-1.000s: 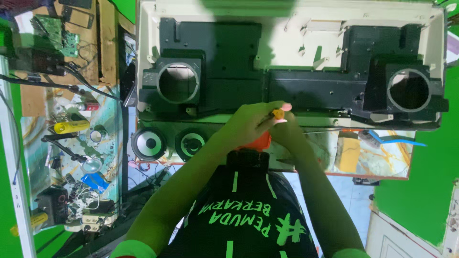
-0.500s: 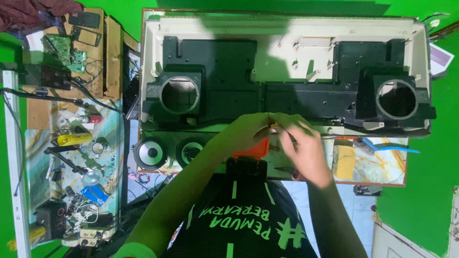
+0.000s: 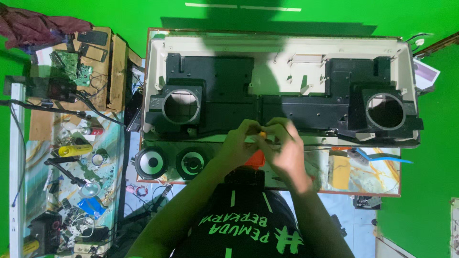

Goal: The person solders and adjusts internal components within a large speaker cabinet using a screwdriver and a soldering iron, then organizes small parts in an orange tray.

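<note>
Screwdriver (image 3: 262,135), 2 hands (image 3: 239,143) (image 3: 287,150), 2 loose speakers (image 3: 150,163)

Even bright light, slight motion blur

Right hand (image 3: 287,150) motion-blurred, fingers indistinct. Small orange-yellow object (image 3: 262,135) pinched between both hands, mostly covered, kind unclear. Left hand (image 3: 239,143) hides front edge of cream speaker housing (image 3: 287,48) beneath it. Orange item (image 3: 257,158) under wrists, only corner visible. Clutter on left bench (image 3: 28,157) too small to identify piece by piece. White panel (image 3: 454,224) cut by right edge. Forearms cut by bottom edge.
</note>
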